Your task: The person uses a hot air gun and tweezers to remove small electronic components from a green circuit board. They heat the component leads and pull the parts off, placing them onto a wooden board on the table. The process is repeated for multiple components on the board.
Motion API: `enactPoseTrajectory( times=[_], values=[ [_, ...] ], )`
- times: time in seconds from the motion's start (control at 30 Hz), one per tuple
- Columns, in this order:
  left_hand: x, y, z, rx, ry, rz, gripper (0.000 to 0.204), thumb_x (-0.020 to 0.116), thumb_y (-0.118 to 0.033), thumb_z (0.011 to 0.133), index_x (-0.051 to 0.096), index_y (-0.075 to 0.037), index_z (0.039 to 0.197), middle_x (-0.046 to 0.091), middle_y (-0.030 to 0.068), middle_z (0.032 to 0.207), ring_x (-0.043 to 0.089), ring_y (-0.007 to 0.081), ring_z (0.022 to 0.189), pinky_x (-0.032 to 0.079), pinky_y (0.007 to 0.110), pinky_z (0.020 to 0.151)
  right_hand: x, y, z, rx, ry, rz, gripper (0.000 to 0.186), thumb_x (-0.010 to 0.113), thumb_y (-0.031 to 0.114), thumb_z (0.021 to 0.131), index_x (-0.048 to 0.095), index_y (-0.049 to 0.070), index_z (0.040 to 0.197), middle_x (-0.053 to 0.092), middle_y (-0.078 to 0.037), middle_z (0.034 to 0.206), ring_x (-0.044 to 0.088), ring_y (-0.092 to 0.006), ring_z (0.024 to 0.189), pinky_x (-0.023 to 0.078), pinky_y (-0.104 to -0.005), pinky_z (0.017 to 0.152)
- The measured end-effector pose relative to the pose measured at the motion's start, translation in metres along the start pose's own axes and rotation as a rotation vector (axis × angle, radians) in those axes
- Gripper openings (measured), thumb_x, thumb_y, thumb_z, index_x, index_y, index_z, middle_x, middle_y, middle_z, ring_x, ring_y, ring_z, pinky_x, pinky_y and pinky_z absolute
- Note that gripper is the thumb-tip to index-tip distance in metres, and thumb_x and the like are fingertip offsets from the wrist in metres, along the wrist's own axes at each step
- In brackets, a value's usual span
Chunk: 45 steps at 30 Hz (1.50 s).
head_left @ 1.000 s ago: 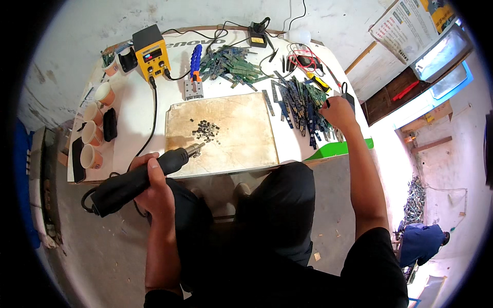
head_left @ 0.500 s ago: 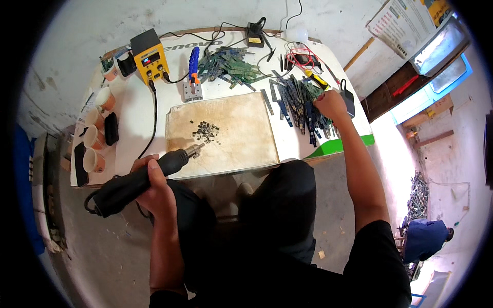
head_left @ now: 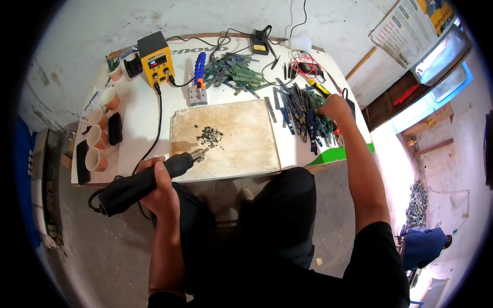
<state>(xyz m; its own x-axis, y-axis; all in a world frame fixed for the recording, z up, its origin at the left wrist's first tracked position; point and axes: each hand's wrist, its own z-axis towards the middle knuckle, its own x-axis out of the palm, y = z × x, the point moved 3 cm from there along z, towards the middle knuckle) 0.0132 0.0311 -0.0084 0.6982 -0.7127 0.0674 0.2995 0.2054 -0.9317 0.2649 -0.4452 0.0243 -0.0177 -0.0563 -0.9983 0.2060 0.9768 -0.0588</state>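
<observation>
My left hand (head_left: 159, 187) grips a black hot-air gun (head_left: 131, 187) whose metal nozzle (head_left: 197, 155) points over the front-left part of a stained tan mat (head_left: 246, 149). Small black square chips (head_left: 209, 136) are scattered in a patch on that mat, just beyond the nozzle. My right hand (head_left: 335, 109) reaches into a heap of narrow dark circuit-board strips (head_left: 308, 123) right of the mat, its fingers curled; what they hold is hidden. A yellow-and-black tool (head_left: 320, 87) lies just behind that hand.
The white table (head_left: 133, 118) holds a yellow station (head_left: 156, 64), paper cups (head_left: 96, 160), black cases (head_left: 115, 128), a blue segmented hose (head_left: 200, 66), a green board pile (head_left: 231, 74), an iron stand (head_left: 260, 43) and red leads (head_left: 305, 64). A person in blue (head_left: 423, 246) is at far right.
My right hand has shifted slightly within the strip heap, fingers still curled. The view has tilted a little; my left hand and the hot-air gun stay much the same.
</observation>
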Motion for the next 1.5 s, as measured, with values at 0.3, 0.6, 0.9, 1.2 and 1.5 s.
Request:
enactPoseTrajectory(
  times=[0.3, 0.6, 0.9, 1.2, 1.5],
  values=[
    [-0.001, 0.002, -0.002, -0.018, -0.027, -0.015, 0.015, 0.063, -0.011, 0.093, 0.065, 0.002, 0.100, 0.068, 0.0096, 0.098, 0.063, 0.0194, 0.093, 0.049, 0.033, 0.093, 0.002, -0.016, 0.013, -0.097, -0.027, 0.084, 0.031, 0.064, 0.016, 0.080, 0.074, -0.006, 0.098, 0.073, -0.027, 0.104, 0.072, -0.0411, 0.099, 0.058, -0.0468, 0.088],
    [-0.011, -0.004, 0.005, 0.002, -0.156, -0.003, 0.021, 0.062, -0.024, 0.100, 0.067, -0.004, 0.103, 0.067, 0.0047, 0.095, 0.056, 0.0086, 0.071, 0.043, 0.022, 0.056, -0.038, 0.122, -0.119, -0.781, -0.242, 0.286, 0.010, 0.073, 0.016, 0.084, 0.076, 0.008, 0.087, 0.070, -0.011, 0.073, 0.069, -0.0298, 0.066, 0.055, -0.0397, 0.063],
    [-0.013, -0.014, 0.005, -0.073, -0.204, -0.062, 0.024, 0.064, -0.027, 0.099, 0.063, -0.003, 0.104, 0.070, 0.0088, 0.102, 0.065, 0.0119, 0.078, 0.049, 0.021, 0.055, 0.013, 0.201, -0.212, -1.185, -0.129, 0.224, 0.004, 0.064, 0.012, 0.081, 0.063, 0.009, 0.081, 0.063, -0.007, 0.075, 0.066, -0.0288, 0.080, 0.054, -0.0419, 0.068],
    [-0.009, -0.010, 0.007, -0.050, -0.201, -0.109, 0.024, 0.065, -0.025, 0.098, 0.062, -0.002, 0.104, 0.071, 0.0089, 0.097, 0.063, 0.0106, 0.071, 0.047, 0.021, 0.052, 0.007, 0.198, -0.213, -1.098, -0.057, 0.220, 0.011, 0.069, 0.014, 0.084, 0.068, 0.006, 0.092, 0.066, -0.010, 0.078, 0.067, -0.0313, 0.082, 0.054, -0.0435, 0.072],
    [-0.007, -0.014, 0.007, -0.074, -0.205, -0.087, 0.029, 0.065, -0.029, 0.098, 0.061, -0.002, 0.107, 0.071, 0.0094, 0.097, 0.063, 0.0110, 0.073, 0.047, 0.021, 0.054, 0.009, 0.199, -0.213, -1.063, -0.035, 0.222, 0.008, 0.068, 0.014, 0.083, 0.069, 0.007, 0.087, 0.066, -0.011, 0.078, 0.067, -0.0323, 0.083, 0.054, -0.0441, 0.073]
  ],
)
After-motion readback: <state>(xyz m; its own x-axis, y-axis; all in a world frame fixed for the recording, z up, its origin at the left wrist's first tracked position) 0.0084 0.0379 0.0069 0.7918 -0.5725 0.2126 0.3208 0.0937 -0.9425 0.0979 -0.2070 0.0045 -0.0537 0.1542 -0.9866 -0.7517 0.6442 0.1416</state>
